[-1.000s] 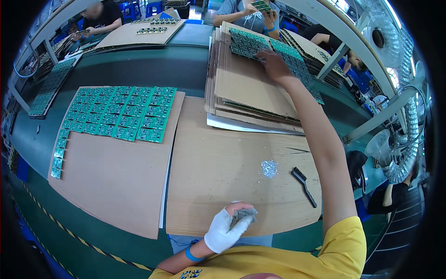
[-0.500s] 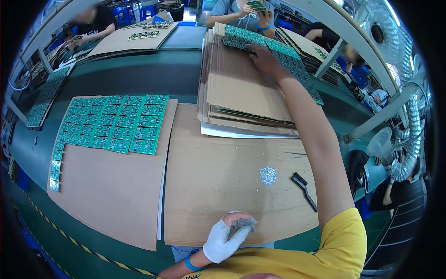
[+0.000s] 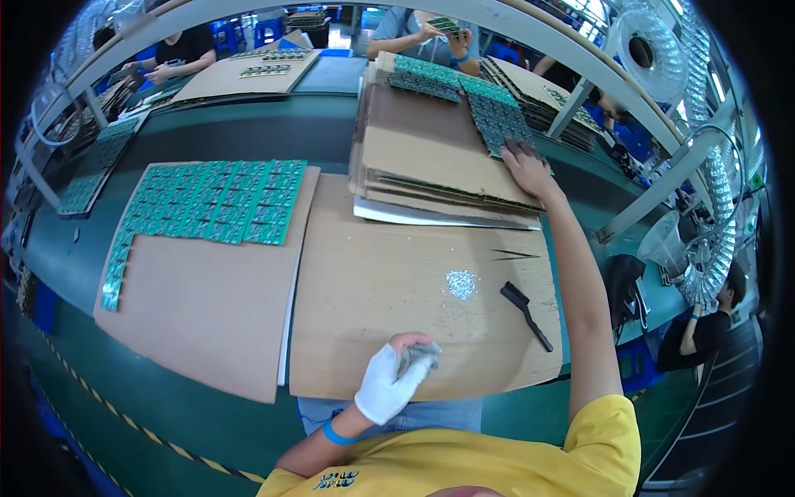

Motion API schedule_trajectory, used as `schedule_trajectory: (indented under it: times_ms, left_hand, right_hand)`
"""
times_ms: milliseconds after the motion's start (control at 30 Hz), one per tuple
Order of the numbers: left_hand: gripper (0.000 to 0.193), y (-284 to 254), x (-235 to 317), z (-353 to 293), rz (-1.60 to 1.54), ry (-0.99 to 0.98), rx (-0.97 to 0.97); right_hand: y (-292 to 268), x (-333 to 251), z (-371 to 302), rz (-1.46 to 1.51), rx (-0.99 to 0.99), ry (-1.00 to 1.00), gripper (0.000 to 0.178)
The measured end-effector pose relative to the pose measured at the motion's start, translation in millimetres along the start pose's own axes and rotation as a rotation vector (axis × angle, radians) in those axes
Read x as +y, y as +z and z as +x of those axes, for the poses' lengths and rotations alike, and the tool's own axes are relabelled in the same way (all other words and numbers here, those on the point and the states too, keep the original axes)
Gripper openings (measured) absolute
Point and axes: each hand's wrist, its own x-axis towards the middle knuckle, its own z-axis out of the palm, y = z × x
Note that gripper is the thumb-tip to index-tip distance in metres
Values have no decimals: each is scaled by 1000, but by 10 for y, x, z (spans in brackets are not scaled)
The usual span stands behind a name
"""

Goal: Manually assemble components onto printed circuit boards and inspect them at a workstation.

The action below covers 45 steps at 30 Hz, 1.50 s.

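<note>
My right hand (image 3: 527, 171), bare, rests at the near right of the cardboard stack (image 3: 414, 141). Its spread fingers touch the near end of a green circuit board panel (image 3: 497, 116). A second panel (image 3: 426, 83) lies farther left on the same stack. Low in the middle, my left hand (image 3: 389, 381) wears a white glove with greyish fingertips. Its fingers curl toward the thumb above the front of a brown cardboard sheet (image 3: 356, 331); whatever may be inside the curl is hidden. On that sheet lies a small heap of shiny silvery bits (image 3: 461, 284).
A black brush (image 3: 527, 315) and dark tweezers (image 3: 514, 254) lie right of the heap. Rows of green circuit boards (image 3: 211, 199) cover the far part of another cardboard sheet (image 3: 199, 306) at left. Metal frame posts and a clear flexible duct stand at right. Other people sit across the bench.
My right hand has moved right and nearer, from the upper panel to the near end of the right one. The left hand's fingers and thumb look closer together. The view has shifted slightly.
</note>
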Motion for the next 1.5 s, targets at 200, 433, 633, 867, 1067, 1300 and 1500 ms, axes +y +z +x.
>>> schedule_trajectory:
  times_ms: [200,433,633,867,1067,1300,1500]
  left_hand:
    - [27,72,-54,-4,119,133,97]
    - [26,56,-47,-14,130,149,115]
    - [27,67,-94,31,206,124,162]
    - [36,89,-176,45,13,184,283]
    - [51,127,-120,-1,84,190,396]
    - [76,223,26,90,341,478,336]
    - [94,170,-114,88,-1076,-202,243]
  right_hand:
    - [-115,-392,-88,-102,56,38,67]
    - [-447,-2360,-985,468,-29,-799,54]
    - [412,-3544,-1216,167,291,-1068,60]
    - [531,-3343,-1196,291,289,-1041,58]
    - [-778,-2102,-1965,1716,-402,-264,49]
    - [-924,-1547,-3572,552,172,-244,32]
    - [-547,-2113,-3877,493,152,-332,48]
